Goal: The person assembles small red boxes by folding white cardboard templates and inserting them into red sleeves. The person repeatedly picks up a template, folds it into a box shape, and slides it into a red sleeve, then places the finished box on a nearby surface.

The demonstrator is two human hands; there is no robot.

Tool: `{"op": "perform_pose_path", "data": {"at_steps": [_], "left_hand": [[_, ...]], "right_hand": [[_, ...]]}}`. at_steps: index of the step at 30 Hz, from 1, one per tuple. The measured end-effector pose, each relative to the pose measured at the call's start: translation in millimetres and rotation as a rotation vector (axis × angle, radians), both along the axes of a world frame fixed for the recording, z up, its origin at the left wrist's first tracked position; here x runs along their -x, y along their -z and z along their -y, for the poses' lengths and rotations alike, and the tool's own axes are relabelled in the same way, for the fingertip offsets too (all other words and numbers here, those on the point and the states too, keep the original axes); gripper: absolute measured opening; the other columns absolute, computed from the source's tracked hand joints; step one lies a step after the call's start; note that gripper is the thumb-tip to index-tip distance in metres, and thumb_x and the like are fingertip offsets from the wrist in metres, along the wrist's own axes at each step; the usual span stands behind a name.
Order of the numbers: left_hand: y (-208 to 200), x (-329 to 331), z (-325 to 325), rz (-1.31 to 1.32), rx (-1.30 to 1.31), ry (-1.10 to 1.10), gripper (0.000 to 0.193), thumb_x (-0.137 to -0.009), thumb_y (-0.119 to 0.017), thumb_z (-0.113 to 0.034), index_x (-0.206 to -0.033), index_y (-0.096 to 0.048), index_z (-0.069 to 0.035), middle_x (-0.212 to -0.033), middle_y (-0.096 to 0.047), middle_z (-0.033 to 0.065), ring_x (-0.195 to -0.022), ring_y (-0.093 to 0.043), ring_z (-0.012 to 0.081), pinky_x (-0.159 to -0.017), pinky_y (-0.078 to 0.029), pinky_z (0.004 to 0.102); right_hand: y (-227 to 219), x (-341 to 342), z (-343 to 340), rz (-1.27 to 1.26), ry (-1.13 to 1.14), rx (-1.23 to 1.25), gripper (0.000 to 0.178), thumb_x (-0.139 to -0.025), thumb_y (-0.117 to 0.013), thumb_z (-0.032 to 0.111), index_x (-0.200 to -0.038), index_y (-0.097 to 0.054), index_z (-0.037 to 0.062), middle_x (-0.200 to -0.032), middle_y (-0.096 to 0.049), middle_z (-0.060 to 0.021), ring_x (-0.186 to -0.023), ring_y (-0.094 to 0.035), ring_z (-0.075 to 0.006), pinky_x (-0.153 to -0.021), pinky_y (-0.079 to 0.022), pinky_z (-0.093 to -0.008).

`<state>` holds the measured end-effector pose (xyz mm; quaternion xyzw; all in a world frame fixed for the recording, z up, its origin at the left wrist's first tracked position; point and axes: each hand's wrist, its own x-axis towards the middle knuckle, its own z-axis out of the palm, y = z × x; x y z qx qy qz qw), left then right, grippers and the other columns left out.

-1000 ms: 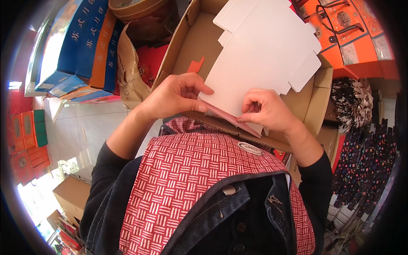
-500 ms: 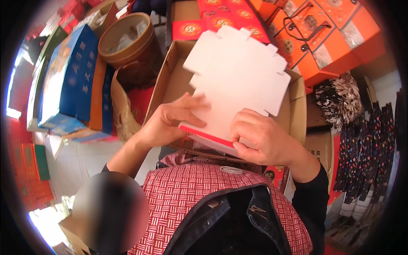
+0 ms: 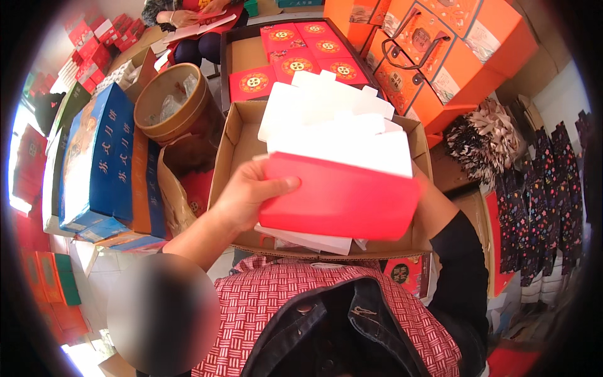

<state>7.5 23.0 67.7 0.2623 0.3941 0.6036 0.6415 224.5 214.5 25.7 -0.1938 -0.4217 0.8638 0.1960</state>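
Note:
A flat carton blank, white inside and red outside (image 3: 339,198), is held up in front of me with its red panel folded toward me. My left hand (image 3: 251,188) grips the panel's left end, thumb on the red face and fingers behind. At the opposite end, my right hand (image 3: 426,191) is mostly hidden behind the panel, so its fingers do not show. Beneath the blank is a shallow brown cardboard box (image 3: 242,135), and some white card pieces (image 3: 314,243) lie in its near part.
A dark-rimmed tray of red boxes (image 3: 295,63) lies beyond. Orange gift boxes (image 3: 421,44) stand far right, blue boxes (image 3: 113,157) and a brown bucket (image 3: 166,110) left. Dark flowered strips (image 3: 534,207) hang at right. Another person's hands (image 3: 185,17) hold red card at the far left.
The blank's near edge has been folded over, so a broad red panel now faces me. My right hand has moved right and behind it. The view has shifted, showing another person.

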Motion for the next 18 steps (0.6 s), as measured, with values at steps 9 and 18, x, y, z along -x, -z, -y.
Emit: {"op": "perform_pose_path", "data": {"at_steps": [9, 18], "left_hand": [[55.3, 3.6, 16.2, 0.029, 0.306, -0.085, 0.029, -0.086, -0.062, 0.0, -0.114, -0.059, 0.008, -0.102, -0.067, 0.0159, -0.089, -0.067, 0.02, -0.081, -0.056, 0.0302], [47.6, 17.7, 28.0, -0.086, 0.383, -0.085, 0.025, -0.089, -0.061, -0.005, -0.111, -0.061, 0.008, -0.098, -0.068, 0.0127, -0.085, -0.066, 0.0151, -0.078, -0.055, 0.0266]], "right_hand": [[-8.5, 64.5, -44.0, 0.36, -0.722, -0.29, 0.042, -0.101, -0.045, 0.03, -0.115, -0.061, -0.0056, -0.107, -0.065, -0.0103, -0.097, -0.061, -0.0145, -0.086, -0.048, -0.0287], [-31.3, 121.7, 1.0, 0.605, -0.91, -0.653, 0.047, -0.101, -0.042, 0.04, -0.127, -0.058, 0.0039, -0.115, -0.065, -0.0099, -0.101, -0.059, -0.0163, -0.092, -0.045, -0.0281]]}}
